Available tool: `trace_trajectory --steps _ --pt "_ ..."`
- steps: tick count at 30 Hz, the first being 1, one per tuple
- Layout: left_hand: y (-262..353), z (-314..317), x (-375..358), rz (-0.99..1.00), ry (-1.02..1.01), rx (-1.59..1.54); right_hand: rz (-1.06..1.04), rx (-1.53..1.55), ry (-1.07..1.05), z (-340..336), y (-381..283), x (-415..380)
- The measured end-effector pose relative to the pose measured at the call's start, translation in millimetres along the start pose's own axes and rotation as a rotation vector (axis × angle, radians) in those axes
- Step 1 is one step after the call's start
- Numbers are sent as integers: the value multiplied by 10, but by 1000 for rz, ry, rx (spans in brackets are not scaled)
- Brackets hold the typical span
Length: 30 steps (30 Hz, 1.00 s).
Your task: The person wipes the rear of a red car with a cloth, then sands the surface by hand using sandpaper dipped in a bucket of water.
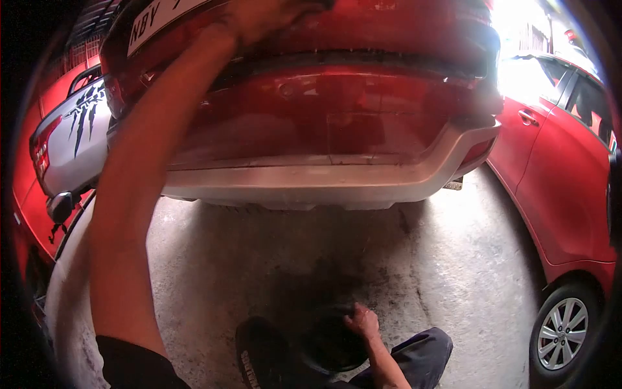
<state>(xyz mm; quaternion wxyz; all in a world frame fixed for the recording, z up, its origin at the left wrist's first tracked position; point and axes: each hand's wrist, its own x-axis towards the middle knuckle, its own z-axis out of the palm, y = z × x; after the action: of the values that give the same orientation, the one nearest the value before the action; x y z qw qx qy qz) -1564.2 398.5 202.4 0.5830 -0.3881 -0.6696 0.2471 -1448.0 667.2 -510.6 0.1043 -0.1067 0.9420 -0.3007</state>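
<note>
— Left hand (259, 16)?
— Raised overhead, pressed against the red tailgate (337, 110) of the car, beside the number plate (159, 16). Fingers cut off at the frame top; cannot tell how far spread or whether gripping.
— Right hand (363, 321)?
— Low, near the concrete floor (453, 259), fingers curled loosely on a dark round object (330, 343) beside a black shoe (262, 353). Nothing firmly gripped.
— Handling of the tailgate?
— Judged heavy, stiff, glossy, likely slippery. Best held at the lower edge above the silver bumper (337, 185).
— Surroundings?
— Second red car (570, 188) at right; grey vehicle (68, 139) at left.
</note>
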Motion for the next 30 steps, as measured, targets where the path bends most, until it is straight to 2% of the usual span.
trace_trajectory --steps 4,7,9,13,15,18,21,26,30 --pt "276 456 734 126 47 88 30 4 -28 -151 -141 -52" --pt "326 331 694 105 14 30 20 -23 -36 -163 -156 -89" --pt "130 223 356 72 50 -18 8 -32 -32 -166 -141 -71" --pt "9 2 63 29 -34 41 -7 -19 -35 -149 -125 -55" --pt "91 61 188 45 -9 40 0 -24 -44 -143 -126 -50" --pt "376 355 834 119 -2 144 18 -45 -60 -196 -195 -93" --pt "331 412 857 150 35 118 25 -53 -62 -312 -327 -201" --pt "145 102 309 40 -20 95 8 -17 -52 -254 -240 -147" --pt "262 301 750 -7 56 75 65 14 -97 -195 -131 -81"
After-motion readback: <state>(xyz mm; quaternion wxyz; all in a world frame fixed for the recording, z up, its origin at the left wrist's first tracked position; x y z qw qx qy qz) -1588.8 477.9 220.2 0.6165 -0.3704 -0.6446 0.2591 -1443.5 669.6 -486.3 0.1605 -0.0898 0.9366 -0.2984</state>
